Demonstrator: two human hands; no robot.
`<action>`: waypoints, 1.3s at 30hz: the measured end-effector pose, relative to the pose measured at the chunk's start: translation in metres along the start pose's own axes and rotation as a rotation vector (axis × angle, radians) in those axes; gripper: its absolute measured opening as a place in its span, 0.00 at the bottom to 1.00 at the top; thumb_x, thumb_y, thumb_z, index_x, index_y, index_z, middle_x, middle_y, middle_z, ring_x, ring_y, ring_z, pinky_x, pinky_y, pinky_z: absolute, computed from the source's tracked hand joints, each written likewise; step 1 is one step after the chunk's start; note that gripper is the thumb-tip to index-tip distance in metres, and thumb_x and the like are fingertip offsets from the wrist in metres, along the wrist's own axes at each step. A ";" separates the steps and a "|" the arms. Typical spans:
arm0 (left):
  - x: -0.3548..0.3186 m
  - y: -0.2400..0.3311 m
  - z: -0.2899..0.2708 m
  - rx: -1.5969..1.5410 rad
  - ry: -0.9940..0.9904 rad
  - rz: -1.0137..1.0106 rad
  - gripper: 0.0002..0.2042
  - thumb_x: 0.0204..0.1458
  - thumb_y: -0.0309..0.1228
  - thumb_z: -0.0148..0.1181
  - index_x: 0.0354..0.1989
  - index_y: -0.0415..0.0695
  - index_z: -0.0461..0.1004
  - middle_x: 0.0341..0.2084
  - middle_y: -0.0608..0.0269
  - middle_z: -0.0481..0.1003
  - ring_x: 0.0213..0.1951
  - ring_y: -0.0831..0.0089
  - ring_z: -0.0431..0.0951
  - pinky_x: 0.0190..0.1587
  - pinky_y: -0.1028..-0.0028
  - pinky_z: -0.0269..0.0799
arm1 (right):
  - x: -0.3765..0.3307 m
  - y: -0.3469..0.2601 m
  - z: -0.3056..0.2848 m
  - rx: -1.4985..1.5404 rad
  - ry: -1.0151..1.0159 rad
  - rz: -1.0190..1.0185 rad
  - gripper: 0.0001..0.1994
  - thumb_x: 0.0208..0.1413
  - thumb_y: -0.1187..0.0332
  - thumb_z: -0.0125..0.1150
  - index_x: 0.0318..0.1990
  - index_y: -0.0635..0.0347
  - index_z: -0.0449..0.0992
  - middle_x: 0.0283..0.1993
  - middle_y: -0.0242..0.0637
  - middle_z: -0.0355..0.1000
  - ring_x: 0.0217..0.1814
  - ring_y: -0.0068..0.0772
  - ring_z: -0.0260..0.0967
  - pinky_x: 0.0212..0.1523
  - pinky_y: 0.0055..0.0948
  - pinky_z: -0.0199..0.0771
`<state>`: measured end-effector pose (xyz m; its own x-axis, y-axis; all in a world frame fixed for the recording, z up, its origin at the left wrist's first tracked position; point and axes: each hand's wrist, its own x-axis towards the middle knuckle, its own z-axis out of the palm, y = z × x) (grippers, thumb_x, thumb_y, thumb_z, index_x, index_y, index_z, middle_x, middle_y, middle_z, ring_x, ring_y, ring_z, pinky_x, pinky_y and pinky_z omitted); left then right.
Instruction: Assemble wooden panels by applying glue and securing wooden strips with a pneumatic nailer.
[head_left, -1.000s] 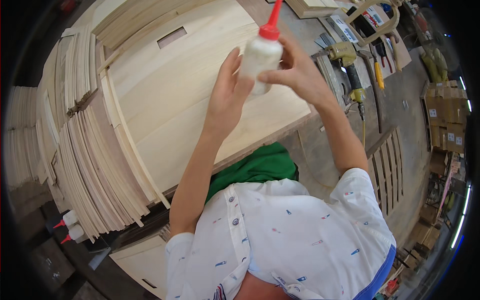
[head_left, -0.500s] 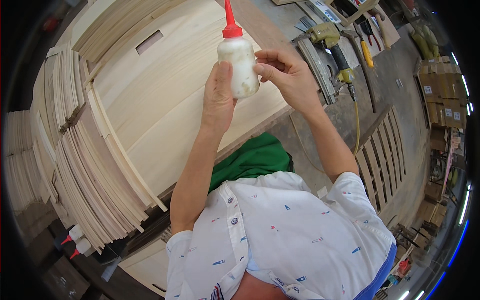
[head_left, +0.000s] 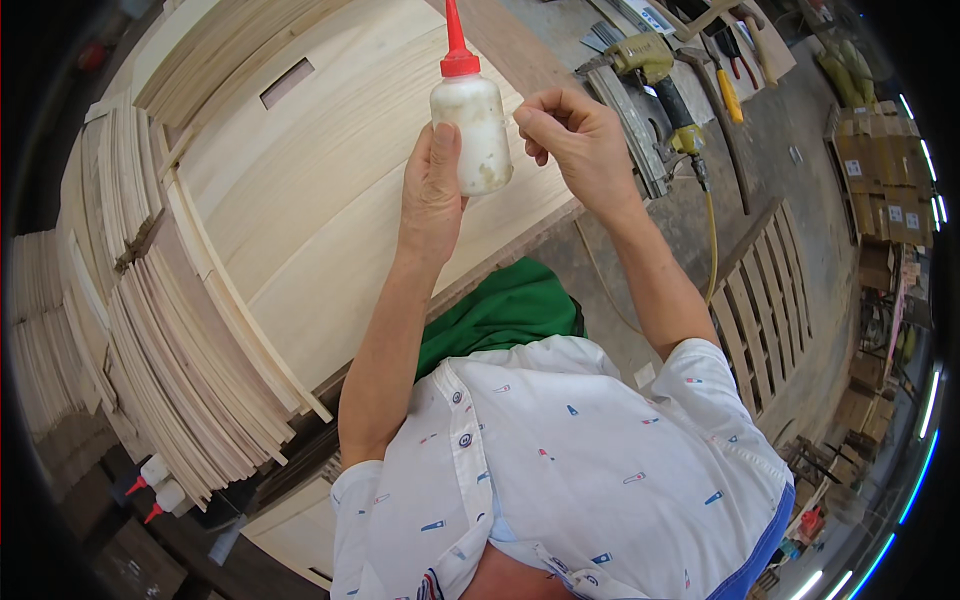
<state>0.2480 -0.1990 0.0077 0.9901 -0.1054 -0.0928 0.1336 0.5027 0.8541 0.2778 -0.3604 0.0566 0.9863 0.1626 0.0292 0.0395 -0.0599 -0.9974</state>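
Observation:
My left hand (head_left: 433, 185) is wrapped round a white squeeze glue bottle (head_left: 482, 140) with a red pointed nozzle (head_left: 457, 40). The bottle stands upright in the grip, and yellowish smudges mark its side. My right hand (head_left: 578, 135) is just to the right of the bottle and apart from it. Its thumb and forefinger are pinched together with the other fingers curled. Whatever may be between those fingertips is too small to see. Beneath both hands lies a pale wooden panel (head_left: 330, 150) with a rectangular slot (head_left: 287, 83) cut in it.
Stacks of thin wooden strips (head_left: 185, 370) line the left side, with two more red-tipped bottles (head_left: 165, 490) by their lower end. A nail gun (head_left: 655, 80) with a yellow hose and a yellow-handled screwdriver (head_left: 728, 95) lie at the right. Farther right are a slatted wooden pallet (head_left: 765, 300) and cardboard boxes (head_left: 880, 165).
My right hand has drawn away from the bottle's side, its fingers now curled tighter. The bottle and my left hand have shifted very slightly left in the picture.

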 end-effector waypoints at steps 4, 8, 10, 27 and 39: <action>0.001 -0.003 -0.002 0.038 -0.005 0.023 0.35 0.58 0.60 0.46 0.57 0.36 0.62 0.44 0.57 0.72 0.45 0.70 0.76 0.48 0.64 0.77 | -0.002 -0.004 -0.004 0.035 0.011 0.019 0.08 0.57 0.67 0.61 0.33 0.65 0.75 0.24 0.28 0.71 0.25 0.16 0.67 0.25 0.19 0.67; 0.002 -0.003 0.002 0.064 0.040 0.037 0.33 0.58 0.59 0.49 0.56 0.38 0.63 0.44 0.61 0.70 0.43 0.75 0.73 0.46 0.70 0.74 | -0.003 -0.007 -0.010 0.073 0.007 0.036 0.08 0.57 0.68 0.61 0.34 0.65 0.75 0.28 0.30 0.72 0.28 0.19 0.68 0.30 0.21 0.69; 0.003 -0.004 0.002 0.065 0.057 0.028 0.33 0.57 0.59 0.52 0.55 0.39 0.64 0.43 0.64 0.70 0.42 0.79 0.71 0.44 0.75 0.70 | -0.006 -0.007 -0.013 0.080 0.025 0.040 0.07 0.57 0.69 0.61 0.34 0.65 0.75 0.28 0.31 0.72 0.28 0.19 0.68 0.30 0.22 0.69; 0.016 -0.010 -0.006 -0.542 -0.298 -0.256 0.38 0.59 0.65 0.31 0.61 0.40 0.59 0.45 0.49 0.74 0.45 0.60 0.78 0.32 0.63 0.81 | -0.152 0.109 -0.145 -1.162 -0.424 0.711 0.12 0.50 0.68 0.58 0.39 0.66 0.77 0.37 0.56 0.74 0.41 0.60 0.72 0.42 0.49 0.71; -0.003 0.005 0.011 -0.156 -0.027 -0.184 0.38 0.58 0.67 0.31 0.61 0.47 0.61 0.48 0.60 0.73 0.47 0.68 0.76 0.35 0.65 0.78 | -0.005 -0.012 0.001 -0.452 -0.091 -0.235 0.20 0.50 0.64 0.66 0.48 0.68 0.74 0.39 0.41 0.74 0.35 0.32 0.72 0.38 0.31 0.73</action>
<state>0.2449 -0.2055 0.0178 0.9470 -0.2299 -0.2242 0.3192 0.5993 0.7342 0.2726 -0.3595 0.0686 0.9253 0.3069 0.2228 0.3432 -0.4278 -0.8362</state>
